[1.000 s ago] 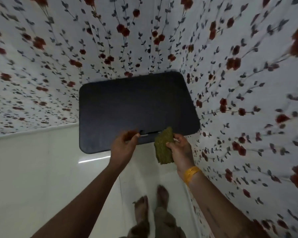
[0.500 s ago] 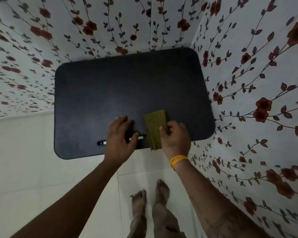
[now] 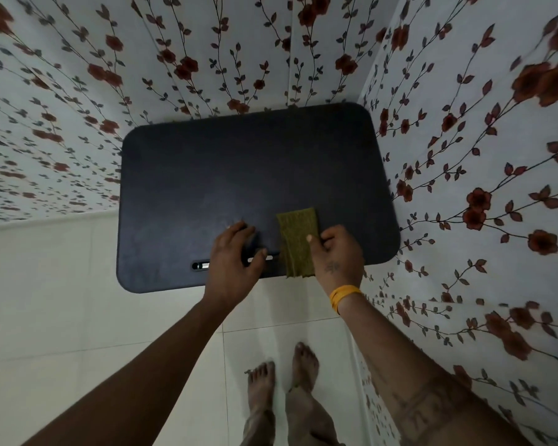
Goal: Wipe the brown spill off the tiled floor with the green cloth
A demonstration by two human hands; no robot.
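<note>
1. Right hand (image 3: 337, 255) has its grip on the green cloth (image 3: 297, 241), thumb pinching it along its right edge; the left hand (image 3: 236, 254) lies with fingers spread on the dark surface (image 3: 239, 175) just beside the cloth, holding nothing.
2. Cloth is folded into a long olive-green strip with a coarse, fuzzy weave. It lies flat across the near edge of the dark surface, with its lower end hanging just over that edge.
3. Progress, as I judge it: wiping has not begun. The cloth is up on the surface, not down on the tiled floor (image 3: 62, 300).
4. No brown spill shows on the pale, glossy tiles in view, so I cannot tell where it lies.
5. What is left: carry the cloth down to the floor, find the spill and rub it away.
6. Around this: a slot (image 3: 200, 266) near the surface's front edge, flowered walls (image 3: 464, 156) on three sides, an orange wristband (image 3: 343, 292), and bare feet (image 3: 284, 368) on the tiles.
</note>
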